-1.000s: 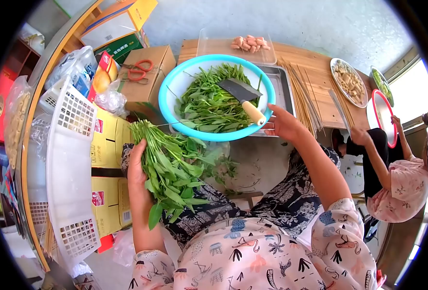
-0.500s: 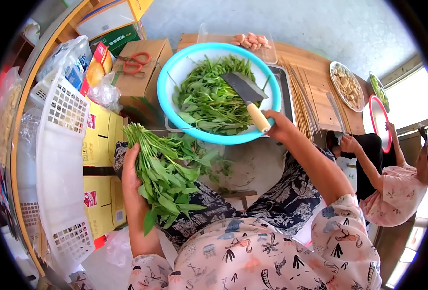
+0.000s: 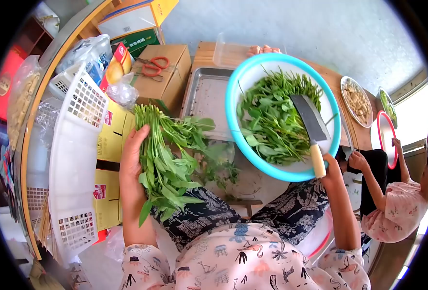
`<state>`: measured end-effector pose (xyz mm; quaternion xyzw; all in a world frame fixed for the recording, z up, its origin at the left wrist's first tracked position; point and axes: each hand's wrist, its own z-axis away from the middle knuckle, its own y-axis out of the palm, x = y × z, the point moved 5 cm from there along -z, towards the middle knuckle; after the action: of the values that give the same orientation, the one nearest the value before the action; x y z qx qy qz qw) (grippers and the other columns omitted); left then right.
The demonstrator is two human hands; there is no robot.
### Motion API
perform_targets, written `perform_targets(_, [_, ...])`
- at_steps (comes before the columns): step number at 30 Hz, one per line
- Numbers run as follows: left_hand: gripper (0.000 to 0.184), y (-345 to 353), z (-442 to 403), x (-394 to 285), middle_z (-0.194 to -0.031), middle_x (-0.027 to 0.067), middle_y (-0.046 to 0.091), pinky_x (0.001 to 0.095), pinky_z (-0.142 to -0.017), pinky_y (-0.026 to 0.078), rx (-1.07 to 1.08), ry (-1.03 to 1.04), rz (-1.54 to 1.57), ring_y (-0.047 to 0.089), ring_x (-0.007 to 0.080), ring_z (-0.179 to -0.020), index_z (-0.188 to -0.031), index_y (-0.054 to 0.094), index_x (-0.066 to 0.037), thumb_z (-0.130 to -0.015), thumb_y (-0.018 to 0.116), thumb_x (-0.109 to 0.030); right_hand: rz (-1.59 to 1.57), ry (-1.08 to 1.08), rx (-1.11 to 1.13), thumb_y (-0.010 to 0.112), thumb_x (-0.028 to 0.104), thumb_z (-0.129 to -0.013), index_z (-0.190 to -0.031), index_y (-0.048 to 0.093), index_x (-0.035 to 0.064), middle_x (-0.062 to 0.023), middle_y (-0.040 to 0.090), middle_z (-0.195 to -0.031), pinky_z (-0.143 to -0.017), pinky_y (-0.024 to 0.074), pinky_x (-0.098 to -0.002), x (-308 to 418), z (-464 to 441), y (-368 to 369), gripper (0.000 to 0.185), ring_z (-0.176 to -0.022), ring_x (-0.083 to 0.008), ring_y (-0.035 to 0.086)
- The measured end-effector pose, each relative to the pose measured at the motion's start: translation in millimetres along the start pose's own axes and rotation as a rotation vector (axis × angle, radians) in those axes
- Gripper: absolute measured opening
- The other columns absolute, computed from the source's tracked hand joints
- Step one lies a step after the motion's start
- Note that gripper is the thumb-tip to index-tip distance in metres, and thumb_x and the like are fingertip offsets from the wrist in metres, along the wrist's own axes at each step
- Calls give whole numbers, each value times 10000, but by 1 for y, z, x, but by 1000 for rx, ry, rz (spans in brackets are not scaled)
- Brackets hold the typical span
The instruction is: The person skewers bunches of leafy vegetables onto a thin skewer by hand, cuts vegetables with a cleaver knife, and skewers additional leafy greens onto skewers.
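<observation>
My left hand (image 3: pixel 135 150) is wrapped round a bunch of leafy green vegetables (image 3: pixel 168 166), stems up and leaves hanging over my lap. At the right, my right hand (image 3: pixel 331 169) grips the rim of a white basin with a blue rim (image 3: pixel 231 113), beside the knife handle. Cut leafy greens (image 3: pixel 274 116) fill the basin. A cleaver (image 3: pixel 311 121) lies across them, its pale wooden handle reaching over the rim near my right fingers. The basin is tilted and raised at the table's front edge. My right fingertips are partly hidden.
A metal tray (image 3: pixel 209 96) lies on the wooden table, left of the basin. Scissors (image 3: pixel 153 66) rest on a cardboard box (image 3: pixel 173 79). A white plastic crate (image 3: pixel 73 169) stands at left. A co-worker (image 3: pixel 392 208) sits at right near a plate of food pieces (image 3: pixel 356 101).
My right hand has moved the basin right and toward me, with the cleaver still on the greens, uncovering the metal tray. My left hand still holds its bunch.
</observation>
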<state>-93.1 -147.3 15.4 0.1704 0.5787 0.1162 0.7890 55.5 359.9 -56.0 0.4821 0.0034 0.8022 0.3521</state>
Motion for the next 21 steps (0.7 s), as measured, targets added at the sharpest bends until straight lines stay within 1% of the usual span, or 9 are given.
perform_targets(4, [353,-4,0,8,-907,84,661,272,-584,536,41,14,-17,636,150,-684,-1106,563,-10,-857,640,-248,23,9,15,482,44,-768,-1236,463,-45,-144,585,-1079,-810,500,-359,4,3,5,476,-922,-249,606])
perform_targets(6, [387,-5,5,17,-941,83,654,265,-634,526,57,0,-53,631,143,-743,-1130,553,-5,-860,637,-269,40,1,-26,484,49,-776,-1245,451,-51,-151,587,-1083,-824,496,-360,11,10,38,480,-934,-255,602])
perform_targets(8, [382,1,15,19,-952,81,648,265,-649,518,48,17,-45,623,138,-764,-1140,542,-4,-865,629,-254,-1,58,-3,508,58,-780,-1221,464,-48,-150,591,-1049,-790,512,-375,4,-9,44,456,-897,-262,612])
perform_targets(10, [367,-3,26,13,-944,79,647,267,-640,518,37,19,14,622,139,-751,-1142,538,-7,-869,622,-237,-95,104,44,527,63,-775,-1184,483,-42,-154,592,-1014,-747,527,-393,-10,-25,50,424,-855,-270,621])
perform_targets(12, [316,-14,35,5,-919,74,644,272,-611,517,13,4,91,621,142,-720,-1135,534,-19,-878,604,-189,-80,121,39,527,57,-761,-1198,460,-36,-159,577,-1025,-759,525,-416,-23,-24,63,451,-888,-290,609])
perform_targets(13, [301,-18,44,-1,-899,79,638,274,-594,517,-89,30,140,625,155,-711,-1123,535,-19,-874,605,-172,-62,122,35,525,51,-756,-1205,449,-37,-160,571,-1029,-763,523,-426,-28,-19,68,464,-900,-299,604])
perform_targets(15, [312,-23,53,-14,-881,83,632,286,-574,530,-95,87,127,628,171,-699,-1124,531,-14,-866,615,-168,-87,177,-10,506,35,-752,-1182,431,-61,-171,557,-1021,-785,511,-442,-45,-18,61,447,-903,-316,591])
perform_targets(17, [327,-37,55,-17,-879,89,628,306,-554,544,-105,78,48,631,183,-688,-1127,528,-12,-860,624,-173,-98,180,17,495,71,-784,-1212,454,-48,-148,558,-1071,-794,496,-409,-57,-12,54,445,-933,-278,584])
perform_targets(21, [354,-42,47,-13,-893,94,630,316,-544,551,-77,84,26,633,188,-685,-1130,529,-16,-840,654,-176,-50,167,13,499,60,-771,-1195,459,-34,-137,555,-1055,-797,490,-416,-65,-6,51,436,-931,-279,578])
